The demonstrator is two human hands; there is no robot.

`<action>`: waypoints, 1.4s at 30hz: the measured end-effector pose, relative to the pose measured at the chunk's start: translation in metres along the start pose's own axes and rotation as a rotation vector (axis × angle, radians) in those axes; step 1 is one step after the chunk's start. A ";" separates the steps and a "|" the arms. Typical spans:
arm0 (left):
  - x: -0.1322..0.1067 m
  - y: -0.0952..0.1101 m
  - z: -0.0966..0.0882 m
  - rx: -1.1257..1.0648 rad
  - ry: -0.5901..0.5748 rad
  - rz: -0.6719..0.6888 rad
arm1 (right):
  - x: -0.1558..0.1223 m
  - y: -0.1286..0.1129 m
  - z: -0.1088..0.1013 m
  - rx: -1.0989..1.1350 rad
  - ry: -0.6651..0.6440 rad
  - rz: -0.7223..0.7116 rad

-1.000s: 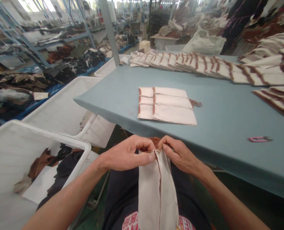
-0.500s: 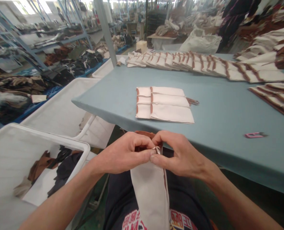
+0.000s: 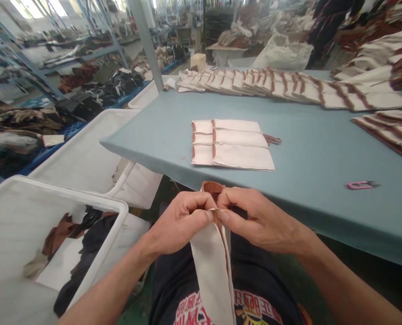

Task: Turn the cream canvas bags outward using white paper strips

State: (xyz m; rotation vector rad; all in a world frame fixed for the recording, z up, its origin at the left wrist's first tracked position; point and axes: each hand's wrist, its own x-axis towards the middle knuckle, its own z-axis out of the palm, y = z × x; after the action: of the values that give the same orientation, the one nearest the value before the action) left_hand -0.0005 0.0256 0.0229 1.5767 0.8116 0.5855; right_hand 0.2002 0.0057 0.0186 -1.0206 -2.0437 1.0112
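My left hand point(image 3: 180, 221) and my right hand point(image 3: 255, 219) pinch the top of a cream fabric piece with brown trim point(image 3: 214, 266) that hangs down over my lap. The thumbs and forefingers meet at the brown end of the piece, just below the front edge of the blue-grey table point(image 3: 309, 180). On the table beyond my hands lies a small flat stack of the same cream pieces point(image 3: 233, 144).
A long overlapping row of cream and brown pieces point(image 3: 272, 83) runs along the far side of the table, with more at the right point(image 3: 387, 131). A small pink object point(image 3: 358, 185) lies near the front right. White bins point(image 3: 52, 198) with dark scraps stand at my left.
Both hands stay pinched on the fabric piece. Their fingers have shifted along its brown top, which now sticks up a little higher between them.
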 end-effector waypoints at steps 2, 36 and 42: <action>0.001 -0.005 -0.001 -0.052 -0.030 -0.023 | 0.000 0.000 0.001 -0.078 0.038 -0.051; 0.001 -0.041 0.045 0.171 0.470 -0.002 | -0.019 0.017 0.036 0.041 0.251 0.516; -0.007 -0.064 0.071 -0.353 0.537 -0.224 | -0.048 0.013 0.062 0.286 0.340 0.480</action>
State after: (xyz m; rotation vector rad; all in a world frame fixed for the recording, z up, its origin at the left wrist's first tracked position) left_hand 0.0377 -0.0212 -0.0510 0.9957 1.1911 0.9486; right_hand 0.1800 -0.0516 -0.0332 -1.4457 -1.3623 1.2246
